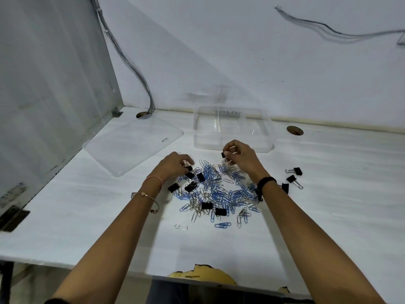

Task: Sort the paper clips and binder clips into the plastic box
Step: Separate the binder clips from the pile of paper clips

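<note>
A black binder clip point(223, 154) is pinched in the right hand point(238, 155), just before the clear plastic box point(266, 137). The left hand point(175, 164) is curled onto another clip point(189, 168) at the pile of paper clips point(219, 189) between both hands.

Clips heaped mid-worktop, box behind, lid to the left

On the worktop point(87, 216) we find the heap of paper clips point(219, 191) in the middle, with binder clips point(207, 205) scattered on and among it. Behind the heap stands the plastic box point(233, 130), near the wall point(241, 62); its lid point(133, 145) lies flat to the left of it. Three more binder clips point(294, 172) lie apart to the right of the heap. Behind the lid, cables point(140, 75) drop into a hole in the worktop.
</note>
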